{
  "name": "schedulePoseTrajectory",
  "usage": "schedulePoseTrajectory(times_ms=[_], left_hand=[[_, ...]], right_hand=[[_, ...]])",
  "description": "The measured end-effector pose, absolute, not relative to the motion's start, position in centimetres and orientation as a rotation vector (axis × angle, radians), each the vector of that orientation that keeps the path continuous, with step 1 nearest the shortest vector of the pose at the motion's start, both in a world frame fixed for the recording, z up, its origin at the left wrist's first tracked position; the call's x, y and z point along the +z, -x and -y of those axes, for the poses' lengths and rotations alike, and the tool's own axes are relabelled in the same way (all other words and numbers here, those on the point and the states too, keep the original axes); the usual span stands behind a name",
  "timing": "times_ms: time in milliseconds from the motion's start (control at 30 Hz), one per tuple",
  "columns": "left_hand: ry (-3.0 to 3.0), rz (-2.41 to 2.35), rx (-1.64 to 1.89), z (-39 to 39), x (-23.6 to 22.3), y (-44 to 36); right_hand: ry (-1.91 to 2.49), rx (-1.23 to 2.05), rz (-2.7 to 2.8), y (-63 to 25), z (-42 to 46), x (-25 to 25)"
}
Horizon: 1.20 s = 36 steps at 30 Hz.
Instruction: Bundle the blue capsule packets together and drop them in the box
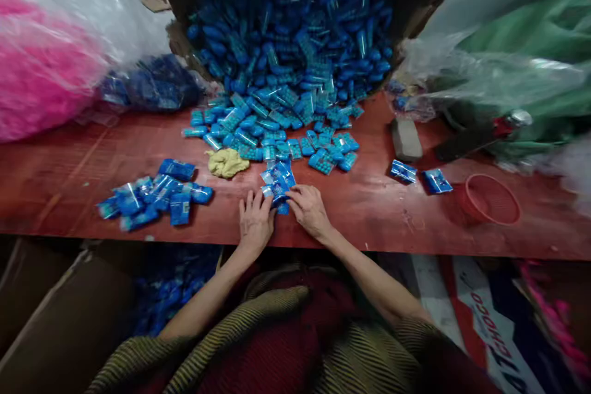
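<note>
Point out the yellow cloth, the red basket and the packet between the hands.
yellow cloth point(226, 162), head view, middle of the crumpled heap
red basket point(490, 200), head view, mesh bottom inside the rim
packet point(278, 183), head view, blue wrapper just above the fingertips

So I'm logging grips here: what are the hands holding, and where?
Both hands, left hand and right hand, pinch a small clear packet of blue pieces at its near lower end, on the red table.

Packet print point(278, 181) too blurred, small
</note>
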State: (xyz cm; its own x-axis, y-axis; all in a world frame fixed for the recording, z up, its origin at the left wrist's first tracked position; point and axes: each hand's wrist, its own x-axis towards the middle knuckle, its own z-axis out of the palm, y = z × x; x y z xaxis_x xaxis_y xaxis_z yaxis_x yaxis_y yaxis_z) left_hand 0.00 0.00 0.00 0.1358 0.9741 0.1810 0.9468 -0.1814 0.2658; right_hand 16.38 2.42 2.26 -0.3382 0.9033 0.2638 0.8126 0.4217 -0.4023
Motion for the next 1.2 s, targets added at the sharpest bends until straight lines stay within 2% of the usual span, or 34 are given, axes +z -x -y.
schedulePoseTrajectory(times_ms=[200,400,500,600,767,867,1033,1200], left_hand=[[-2.192,-1.918,0.502,-1.0,0.2,0.2],[-1.713,-1.799,1.078,0.1,1.3,0.3],[-1.333,-1.68,1.184,0.7,2.1,-0.1],[-1.058,-1.522,1.16,0.6,2.7,-0.7],[-0.713,-1.295,1.109,-0.2,2.9,-1.6],[-0.619,-1.237,1.159,-0.6,2.9,-2.2],[-0.431,-1.199,1.246,-1.1,3.4,-3.3],[-0.391,-1.099,1.141,-1.2,3.9,-3.6]], right_hand=[[1.633,0.234,2.303,-15.1,-2.3,1.1],[1.523,0.315,2.206,-15.7,-2.6,1.6],[1.377,0.394,2.129,-16.0,-2.0,2.7],[1.237,0.65,2.022,-16.1,-1.3,3.4],[1.251,1.274,1.312,-15.5,-1.8,2.8],[1.23,1.513,1.059,-14.9,-2.3,2.5],[1.296,1.44,0.933,-13.7,-2.4,2.4],[1.336,1.302,0.924,-13.4,-2.3,2.5]])
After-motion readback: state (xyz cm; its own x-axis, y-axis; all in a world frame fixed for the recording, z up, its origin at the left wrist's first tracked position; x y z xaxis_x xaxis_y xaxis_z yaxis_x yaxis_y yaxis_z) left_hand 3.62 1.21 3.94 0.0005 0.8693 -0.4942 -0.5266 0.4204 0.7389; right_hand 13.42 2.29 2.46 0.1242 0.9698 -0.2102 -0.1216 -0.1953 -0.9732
